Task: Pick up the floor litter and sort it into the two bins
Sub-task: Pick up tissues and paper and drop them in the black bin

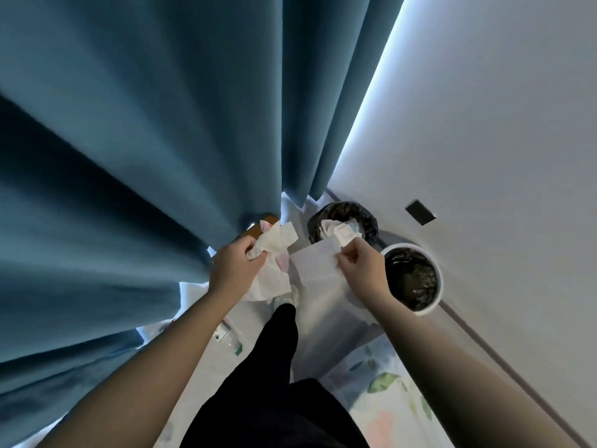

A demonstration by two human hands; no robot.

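My left hand [234, 268] grips a crumpled white paper wrapper [274, 250] that hangs down in front of my leg. My right hand [361, 268] pinches the top edge of a flat white sheet of paper [315, 270], held above the floor beside the bins. A bin lined with a black bag [344, 223] stands by the wall and holds crumpled white paper. A white bin with a black liner [413, 281] stands to its right, just past my right wrist.
A blue curtain [145, 140] hangs close on the left and a white wall [500, 140] rises on the right. A small bottle and other litter [227, 336] lie on the floor near my left forearm. A floral fabric [384, 392] covers the lower right.
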